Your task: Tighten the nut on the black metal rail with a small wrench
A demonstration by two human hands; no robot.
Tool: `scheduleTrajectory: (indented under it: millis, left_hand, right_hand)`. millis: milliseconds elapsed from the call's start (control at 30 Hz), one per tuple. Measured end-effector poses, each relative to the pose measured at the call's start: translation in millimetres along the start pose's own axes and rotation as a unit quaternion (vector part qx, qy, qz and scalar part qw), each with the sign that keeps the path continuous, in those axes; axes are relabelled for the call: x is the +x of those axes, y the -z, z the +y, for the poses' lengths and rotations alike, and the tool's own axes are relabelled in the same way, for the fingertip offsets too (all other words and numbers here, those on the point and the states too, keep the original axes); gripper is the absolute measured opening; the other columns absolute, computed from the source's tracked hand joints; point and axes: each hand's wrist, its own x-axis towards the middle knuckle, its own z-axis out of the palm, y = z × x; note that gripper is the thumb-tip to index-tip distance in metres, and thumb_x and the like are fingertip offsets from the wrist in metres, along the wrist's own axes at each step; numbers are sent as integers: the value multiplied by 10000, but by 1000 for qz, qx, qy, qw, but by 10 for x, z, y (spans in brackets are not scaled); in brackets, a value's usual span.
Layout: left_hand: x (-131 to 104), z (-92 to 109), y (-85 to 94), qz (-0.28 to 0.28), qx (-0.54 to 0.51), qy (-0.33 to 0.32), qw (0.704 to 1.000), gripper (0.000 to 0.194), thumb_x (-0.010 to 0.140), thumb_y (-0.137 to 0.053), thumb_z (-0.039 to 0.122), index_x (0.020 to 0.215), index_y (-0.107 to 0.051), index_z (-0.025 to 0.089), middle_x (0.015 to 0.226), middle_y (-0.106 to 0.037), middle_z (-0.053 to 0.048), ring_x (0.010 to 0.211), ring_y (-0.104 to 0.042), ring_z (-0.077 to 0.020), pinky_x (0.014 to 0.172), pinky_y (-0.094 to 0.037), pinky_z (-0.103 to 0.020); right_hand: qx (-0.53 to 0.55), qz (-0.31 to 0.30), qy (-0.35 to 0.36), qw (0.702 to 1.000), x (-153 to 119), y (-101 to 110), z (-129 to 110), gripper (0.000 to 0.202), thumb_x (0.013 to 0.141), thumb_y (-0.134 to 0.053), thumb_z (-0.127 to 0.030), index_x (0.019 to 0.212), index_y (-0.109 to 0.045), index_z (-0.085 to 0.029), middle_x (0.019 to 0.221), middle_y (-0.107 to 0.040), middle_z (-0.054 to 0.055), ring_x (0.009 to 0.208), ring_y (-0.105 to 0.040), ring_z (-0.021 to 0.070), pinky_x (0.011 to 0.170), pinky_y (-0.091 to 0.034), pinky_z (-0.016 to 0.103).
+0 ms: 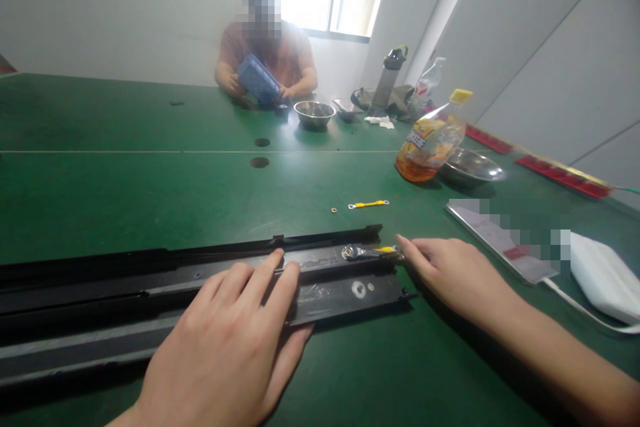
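Observation:
A long black metal channel (325,300) lies across the table from the left, its end near the middle. My left hand (235,327) grips it, fingers over the top and thumb at the near edge. At the channel's right end, a wrench (363,253) has its ring end around a fastener. My right hand (445,260) is closed at the wrench's other end; the grip itself is partly hidden. Some yellow wire (386,249) shows beside the wrench. Beyond the channel lie a short yellow cable with ring terminals (369,204) and a small brass-coloured nut (334,210).
On the right are a drink bottle (430,140), a metal bowl (475,169), a phone (500,240) on a white cable and a white block (603,273). Across the green table (125,200), a person (295,57) holds a blue tray (259,78) behind another metal bowl (315,115).

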Motion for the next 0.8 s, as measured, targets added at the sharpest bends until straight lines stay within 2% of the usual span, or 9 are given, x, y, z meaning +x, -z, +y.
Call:
scheduleTrajectory:
  millis: [800]
  left_hand:
    - [-8,4,6,-12,4,4,1000,554,942,-596,458,1434,-588,204,1468,-648,-125,1111,-641,-327,910,-545,-519]
  right_hand:
    - [0,1,0,1000,-1,5,-8,604,1090,-380,-542,741,-771,-240,751,-800,82,735,-764,278,617,-456,306]
